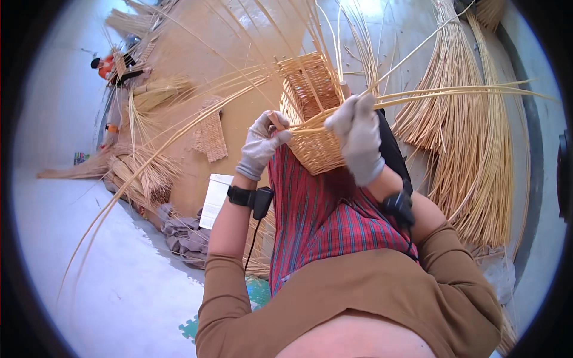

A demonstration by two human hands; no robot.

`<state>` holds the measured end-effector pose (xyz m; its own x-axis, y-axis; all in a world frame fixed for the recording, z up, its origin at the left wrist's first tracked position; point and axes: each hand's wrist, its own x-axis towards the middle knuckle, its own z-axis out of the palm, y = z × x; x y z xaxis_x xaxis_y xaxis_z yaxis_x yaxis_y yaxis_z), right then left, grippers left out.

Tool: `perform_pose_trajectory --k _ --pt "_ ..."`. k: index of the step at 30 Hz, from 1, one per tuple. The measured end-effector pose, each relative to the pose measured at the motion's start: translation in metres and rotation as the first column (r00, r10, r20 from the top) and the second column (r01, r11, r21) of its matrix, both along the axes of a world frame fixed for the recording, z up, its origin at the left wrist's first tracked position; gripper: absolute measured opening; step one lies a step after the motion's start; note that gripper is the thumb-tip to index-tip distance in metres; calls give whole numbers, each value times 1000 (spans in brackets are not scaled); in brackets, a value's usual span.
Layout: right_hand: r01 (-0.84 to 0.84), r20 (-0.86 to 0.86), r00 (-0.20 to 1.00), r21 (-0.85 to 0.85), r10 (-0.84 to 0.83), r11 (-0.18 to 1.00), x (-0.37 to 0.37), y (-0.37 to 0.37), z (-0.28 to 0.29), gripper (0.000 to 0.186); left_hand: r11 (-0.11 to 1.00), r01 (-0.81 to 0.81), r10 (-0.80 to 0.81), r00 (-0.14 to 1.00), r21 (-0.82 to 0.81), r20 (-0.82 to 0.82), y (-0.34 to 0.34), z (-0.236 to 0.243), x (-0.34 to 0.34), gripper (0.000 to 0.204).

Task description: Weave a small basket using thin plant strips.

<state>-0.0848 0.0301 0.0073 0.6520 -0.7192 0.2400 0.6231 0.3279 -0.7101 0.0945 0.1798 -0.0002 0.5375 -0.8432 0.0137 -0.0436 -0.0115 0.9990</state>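
Taking the half-woven wicker basket (pixel 310 113) on the person's lap as the landmark: far to its left, against the wall, lie loose bundles of pale willow rods (pixel 140 173), and above them a co-worker in orange (pixel 106 64) sits small at the far end of the brown mat. Nearer the basket on that side lies a small flat woven panel (pixel 210 136), and below it a white sheet of paper (pixel 215 197) beside a grey cloth (pixel 185 235). The left hand (pixel 262 143), in a grey glove, is closed narrowly around a thin rod right at the basket's left rim, a black wrist device below it. The basket rests tilted on a red plaid cloth (pixel 328 221), its unwoven stakes fanning upward and outward. The right hand (pixel 358 137), also gloved grey, is curled over the basket's right rim, gripping several long rods that stretch away rightward. Further right of the basket stands a large sheaf of willow (pixel 477 155) spread over the floor
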Motion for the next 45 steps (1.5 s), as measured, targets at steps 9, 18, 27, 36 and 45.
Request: perform_pose_trajectory --k 9,18,27,36,45 --pt "-237 -359 925 -803 -127 547 63 -55 39 25 962 -272 272 962 27 -16 -8 -13 -24 19" --pt "-276 -448 883 -735 -139 619 104 -48 46 79 935 -355 354 934 5 35 -15 -14 -27 15" --pt "-56 -428 890 -442 -155 895 1 -49 -4 18 938 -331 295 920 106 257 -19 -2 -4 38" --pt "16 -412 887 -422 -207 907 -20 -67 17 21 740 -669 609 626 -65 487 -29 20 -24 39" --pt "-33 -557 652 -698 -514 715 4 -110 54 22 930 -260 260 965 260 38 -88 18 -70 29"
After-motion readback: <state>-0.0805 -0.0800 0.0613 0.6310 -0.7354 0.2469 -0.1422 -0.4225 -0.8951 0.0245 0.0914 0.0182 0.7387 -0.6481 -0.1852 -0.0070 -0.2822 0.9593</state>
